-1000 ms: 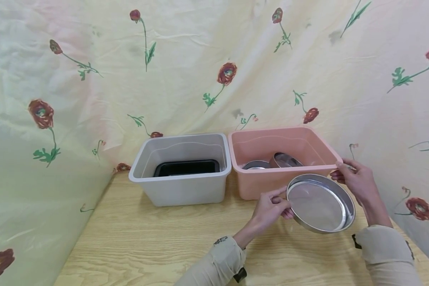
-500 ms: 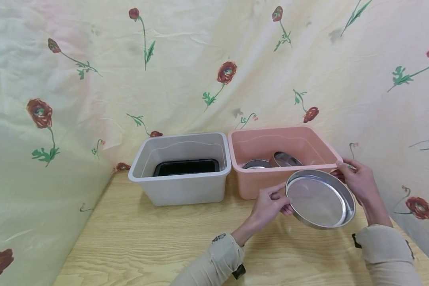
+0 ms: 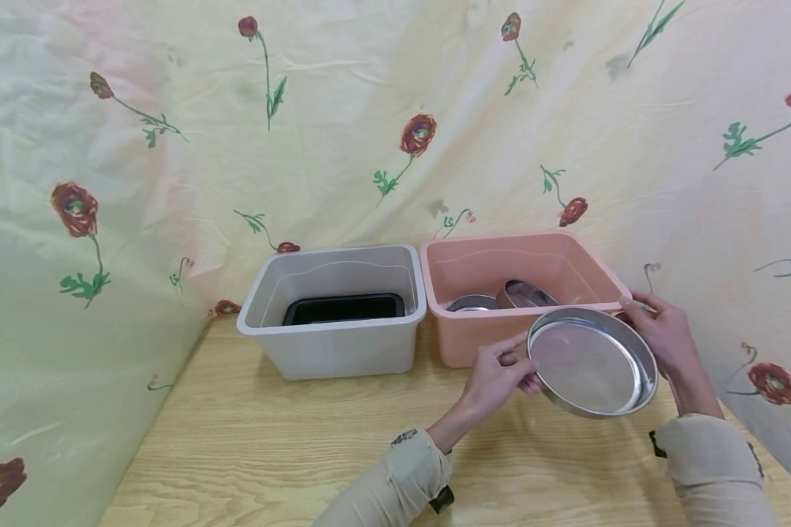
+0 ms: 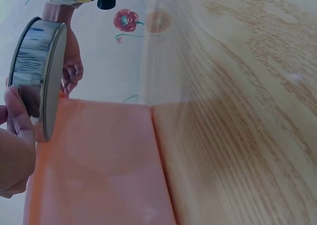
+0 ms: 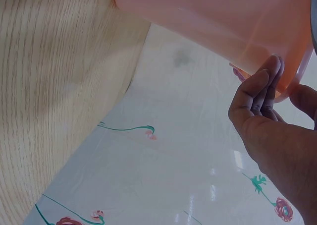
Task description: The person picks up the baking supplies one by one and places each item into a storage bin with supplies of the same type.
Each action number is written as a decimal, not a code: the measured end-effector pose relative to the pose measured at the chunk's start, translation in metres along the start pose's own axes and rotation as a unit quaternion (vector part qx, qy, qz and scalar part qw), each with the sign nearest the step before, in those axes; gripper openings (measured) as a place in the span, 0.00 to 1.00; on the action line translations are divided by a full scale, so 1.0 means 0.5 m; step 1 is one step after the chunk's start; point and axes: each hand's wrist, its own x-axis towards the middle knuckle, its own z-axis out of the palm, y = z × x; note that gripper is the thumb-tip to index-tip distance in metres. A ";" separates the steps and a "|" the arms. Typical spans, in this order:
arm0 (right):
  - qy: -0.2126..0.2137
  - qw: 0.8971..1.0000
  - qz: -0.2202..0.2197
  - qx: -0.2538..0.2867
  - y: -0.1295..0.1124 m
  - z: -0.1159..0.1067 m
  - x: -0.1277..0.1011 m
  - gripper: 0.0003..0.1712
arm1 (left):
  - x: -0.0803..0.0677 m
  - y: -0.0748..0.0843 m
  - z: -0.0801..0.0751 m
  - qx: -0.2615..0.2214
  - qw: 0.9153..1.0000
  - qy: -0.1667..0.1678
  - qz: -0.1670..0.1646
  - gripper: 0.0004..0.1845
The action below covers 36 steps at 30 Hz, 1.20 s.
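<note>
Head view shows both hands holding a round steel pan (image 3: 589, 362) tilted above the wooden table (image 3: 290, 446), just in front of the pink bin (image 3: 477, 333) — left hand (image 3: 497, 380) pinching its near rim, right hand (image 3: 662, 337) curled on the far edge. A grey bin (image 3: 336, 351) sits beside the pink one.

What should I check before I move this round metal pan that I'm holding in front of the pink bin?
1. Left hand pinches the round metal pan by its near rim: ok.
2. Right hand steadies the pan's far side: cannot tell, contact hidden behind the pan.
3. Pan is off the table: ok, held tilted.
4. Room in the pink bin: ok, though metal pans already lie inside.
5. Grey bin holds only a black tray: ok.
</note>
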 end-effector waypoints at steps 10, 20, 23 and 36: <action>0.000 0.999 -0.005 -0.042 -0.004 -0.002 -0.003 0.31 | 0.002 0.014 0.004 -0.003 1.000 -0.001 0.013 0.26; 0.001 1.000 0.006 -0.009 -0.011 -0.001 -0.007 0.09 | 0.006 0.022 0.006 -0.010 1.000 -0.007 0.016 0.26; -0.005 1.000 0.016 0.011 -0.016 -0.001 -0.009 0.07 | 0.008 0.024 0.007 -0.015 1.000 -0.008 0.016 0.26; -0.037 0.986 0.009 0.161 -0.015 -0.001 -0.012 0.16 | 0.014 0.046 0.008 -0.032 0.999 -0.003 0.019 0.27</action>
